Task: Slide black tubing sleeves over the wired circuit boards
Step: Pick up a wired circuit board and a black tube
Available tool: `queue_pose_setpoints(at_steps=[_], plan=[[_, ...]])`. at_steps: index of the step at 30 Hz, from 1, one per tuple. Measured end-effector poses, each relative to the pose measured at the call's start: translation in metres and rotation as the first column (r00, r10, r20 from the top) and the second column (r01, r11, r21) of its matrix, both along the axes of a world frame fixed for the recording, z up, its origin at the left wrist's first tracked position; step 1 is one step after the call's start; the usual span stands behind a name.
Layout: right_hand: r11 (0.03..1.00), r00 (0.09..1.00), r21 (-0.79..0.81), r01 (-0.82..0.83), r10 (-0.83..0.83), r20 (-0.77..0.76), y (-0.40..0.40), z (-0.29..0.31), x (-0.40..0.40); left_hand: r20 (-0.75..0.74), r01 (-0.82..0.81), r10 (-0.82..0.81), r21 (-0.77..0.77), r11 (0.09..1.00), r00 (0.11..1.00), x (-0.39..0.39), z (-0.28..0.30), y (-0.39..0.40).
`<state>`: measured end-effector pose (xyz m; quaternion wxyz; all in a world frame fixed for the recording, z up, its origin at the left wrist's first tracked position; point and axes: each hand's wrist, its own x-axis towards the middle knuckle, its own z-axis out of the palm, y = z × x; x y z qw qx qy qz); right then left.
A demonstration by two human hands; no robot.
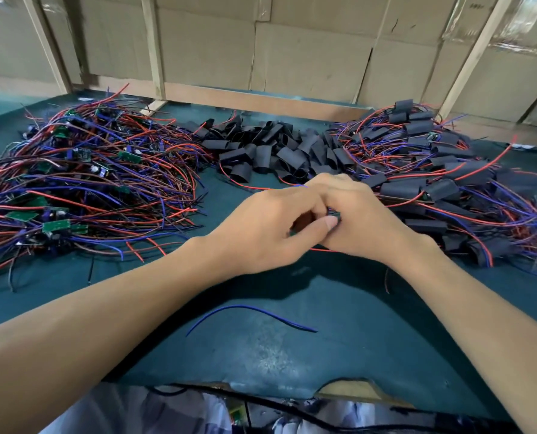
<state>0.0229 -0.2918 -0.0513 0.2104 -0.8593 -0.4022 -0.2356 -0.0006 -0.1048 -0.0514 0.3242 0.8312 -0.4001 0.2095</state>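
My left hand [270,227] and my right hand [359,217] meet at the table's middle, fingers curled round one small dark piece [333,213], mostly hidden between them; it looks like a black sleeve on a board. A red wire [320,249] trails out below the hands. On the left lies a heap of bare green circuit boards with red and blue wires [82,180]. Loose black tubing sleeves [276,148] are piled at the back centre. To the right lies a heap of sleeved boards [442,183].
A single blue wire [248,311] lies loose on the green table mat [292,355] near me. The mat's front edge is torn, showing board beneath [351,391]. Cardboard walls with wooden battens [308,57] close off the back.
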Motion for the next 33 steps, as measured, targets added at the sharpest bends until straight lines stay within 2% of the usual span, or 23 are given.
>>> queue_pose_setpoints(at_steps=[2,4,6,7,8,10,11,12,16,19,21,23,26,33], plan=[[0.999,0.999,0.044,0.001,0.001,-0.032,-0.004,0.003,-0.004,0.042,0.008,-0.008,-0.009,1.000,0.999,-0.001,0.004,0.002],[0.994,0.996,0.108,0.007,0.002,-0.088,-0.006,0.008,-0.008,0.066,-0.082,0.089,-0.097,0.992,0.994,0.002,0.009,0.006],[0.977,0.986,0.212,0.022,0.013,-0.164,-0.008,0.015,-0.011,0.021,-0.194,0.202,-0.204,0.960,0.979,0.011,0.015,0.014],[0.958,0.972,0.286,0.018,0.051,-0.231,-0.011,0.017,-0.012,0.008,-0.218,0.224,-0.201,0.955,0.974,0.016,0.017,0.020],[0.930,0.947,0.368,0.005,0.114,-0.301,-0.014,0.020,-0.013,0.035,-0.236,0.241,-0.110,0.966,0.970,0.021,0.020,0.027],[0.858,0.891,0.514,-0.015,0.245,-0.383,-0.018,0.024,-0.014,0.136,-0.195,0.172,0.182,0.964,0.976,0.030,0.021,0.041],[0.822,0.868,0.569,-0.017,0.294,-0.400,-0.020,0.025,-0.015,0.158,-0.148,0.109,0.261,0.954,0.981,0.032,0.019,0.044],[0.798,0.852,0.602,-0.013,0.324,-0.412,-0.020,0.026,-0.015,0.164,-0.105,0.061,0.276,0.956,0.985,0.032,0.018,0.043],[0.746,0.820,0.666,0.027,0.365,-0.441,-0.017,0.027,-0.014,0.142,-0.006,-0.009,0.104,0.995,0.990,0.027,0.013,0.028],[0.633,0.785,0.771,0.070,0.442,-0.435,-0.015,0.028,-0.011,0.124,-0.021,0.023,-0.019,1.000,0.992,0.026,0.013,0.026],[0.593,0.750,0.800,0.087,0.490,-0.445,-0.014,0.027,-0.010,0.120,-0.048,0.050,-0.019,0.999,0.991,0.026,0.013,0.028],[0.595,0.738,0.798,0.099,0.494,-0.460,-0.014,0.025,-0.009,0.131,-0.084,0.080,0.027,0.996,0.988,0.027,0.013,0.030],[0.589,0.758,0.792,0.159,0.441,-0.480,-0.017,0.025,-0.005,0.141,-0.161,0.155,0.036,0.986,0.978,0.029,0.014,0.032],[0.518,0.836,0.792,0.321,0.239,-0.495,-0.028,0.029,0.004,0.108,-0.294,0.307,-0.118,0.948,0.946,0.031,0.020,0.037]])
